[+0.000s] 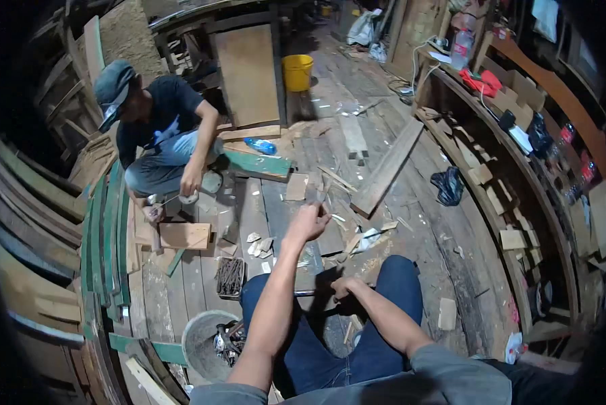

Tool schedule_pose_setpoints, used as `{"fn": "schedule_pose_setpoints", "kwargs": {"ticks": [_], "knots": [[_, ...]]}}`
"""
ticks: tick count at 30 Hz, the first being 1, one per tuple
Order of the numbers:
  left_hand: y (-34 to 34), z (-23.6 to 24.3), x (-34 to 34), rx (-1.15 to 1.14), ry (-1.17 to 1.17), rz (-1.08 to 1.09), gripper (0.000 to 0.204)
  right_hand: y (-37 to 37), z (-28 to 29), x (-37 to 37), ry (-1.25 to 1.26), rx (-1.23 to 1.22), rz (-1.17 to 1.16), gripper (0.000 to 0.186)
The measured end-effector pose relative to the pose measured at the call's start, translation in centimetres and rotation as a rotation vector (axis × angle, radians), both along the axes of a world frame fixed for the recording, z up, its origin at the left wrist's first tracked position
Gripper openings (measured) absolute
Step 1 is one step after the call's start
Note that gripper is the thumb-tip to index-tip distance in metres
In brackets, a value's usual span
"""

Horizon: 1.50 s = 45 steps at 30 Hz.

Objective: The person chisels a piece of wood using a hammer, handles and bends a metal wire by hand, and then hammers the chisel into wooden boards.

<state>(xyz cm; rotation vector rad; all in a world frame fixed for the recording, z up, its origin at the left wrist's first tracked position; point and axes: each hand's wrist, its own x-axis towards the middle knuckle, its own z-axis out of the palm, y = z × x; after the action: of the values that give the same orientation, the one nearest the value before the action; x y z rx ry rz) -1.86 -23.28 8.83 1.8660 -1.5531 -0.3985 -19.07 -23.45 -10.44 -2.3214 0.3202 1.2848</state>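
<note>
My left hand point(308, 221) is raised in front of my knees, above the scrap-strewn plank floor. Its fingers are curled together, and anything inside them is hidden. Between my knees, my right hand point(345, 287) is closed, low and close to my lap. A thin bar point(305, 293) runs from beside my left knee toward that hand. A dark shape lies around the fingers, so what they hold cannot be made out. Wood offcuts and pale chips point(260, 246) lie on the floor near my left forearm.
On the left a co-worker point(158, 125) squats with a hammer over a wood block point(181, 235). A tray of nails point(231, 277) and a grey bucket of tools point(205, 337) stand by my left leg. Farther off are a long plank point(388, 169), a yellow bucket point(297, 73) and a black bag point(447, 186).
</note>
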Motion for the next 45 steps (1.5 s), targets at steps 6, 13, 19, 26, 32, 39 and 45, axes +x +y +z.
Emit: {"fn": "schedule_pose_setpoints", "kwargs": {"ticks": [6,13,19,26,32,39,45], "knots": [[0.9,0.3,2.2,0.099,0.1,0.06,0.025,1.4,-0.2,2.1,-0.161,0.035,-0.003,0.038],[-1.3,-1.0,-0.2,0.096,-0.054,-0.089,0.024,1.8,-0.5,1.1,-0.125,-0.044,-0.101,0.022],[-1.5,-0.4,-1.2,0.072,-0.013,-0.094,0.027,2.7,-0.7,-0.9,-0.262,-0.208,-0.213,0.024],[-1.6,-0.6,-1.2,0.126,-0.046,-0.082,0.029,2.6,-2.4,-1.1,-0.347,-0.242,-0.215,0.024],[-1.5,-1.7,0.8,-0.003,0.025,-0.032,0.026,2.6,-1.1,-0.1,-0.456,-0.214,-0.367,0.031],[-1.6,0.6,0.0,-0.037,0.093,-0.042,0.028,-1.3,-0.7,-0.8,-0.332,-0.101,-0.743,0.029],[-0.3,-1.7,2.4,0.085,0.106,0.044,0.032,2.1,0.7,-0.6,-0.458,-0.033,-0.952,0.042]]}}
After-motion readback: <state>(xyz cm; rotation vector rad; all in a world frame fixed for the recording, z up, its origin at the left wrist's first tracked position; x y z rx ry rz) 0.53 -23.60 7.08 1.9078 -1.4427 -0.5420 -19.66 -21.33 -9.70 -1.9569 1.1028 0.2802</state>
